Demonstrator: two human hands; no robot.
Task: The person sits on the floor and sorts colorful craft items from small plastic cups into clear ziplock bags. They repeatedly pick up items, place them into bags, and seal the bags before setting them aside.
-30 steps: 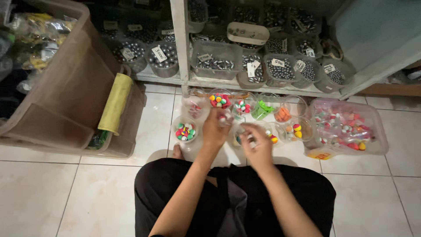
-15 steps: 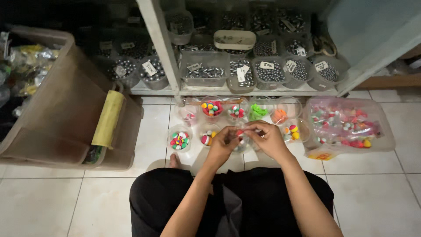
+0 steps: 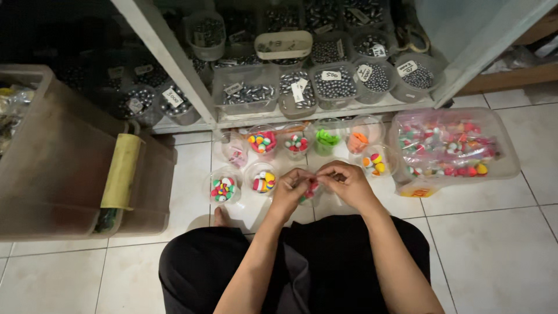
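My left hand (image 3: pixel 292 192) and my right hand (image 3: pixel 347 184) meet fingertip to fingertip over the floor, pinching something small between them that the fingers mostly hide. Just below the fingers sits a clear cup (image 3: pixel 310 192) with red and white pieces. To the left stand two clear cups of small coloured floats (image 3: pixel 261 181) (image 3: pixel 223 189). Behind them is a row of cups with coloured floats (image 3: pixel 263 141), green pieces (image 3: pixel 326 139) and orange pieces (image 3: pixel 360 140).
A clear bin (image 3: pixel 453 146) of bagged coloured floats sits at right. A white shelf (image 3: pixel 302 113) behind holds tubs of grey metal weights (image 3: pixel 333 83). A large translucent box (image 3: pixel 64 174) with a yellow roll (image 3: pixel 122 170) stands at left. My black-trousered legs (image 3: pixel 290 267) fill the foreground.
My hands have come together in front of the cups, fingertips touching; a second ago they were apart over the containers. The view has shifted slightly.
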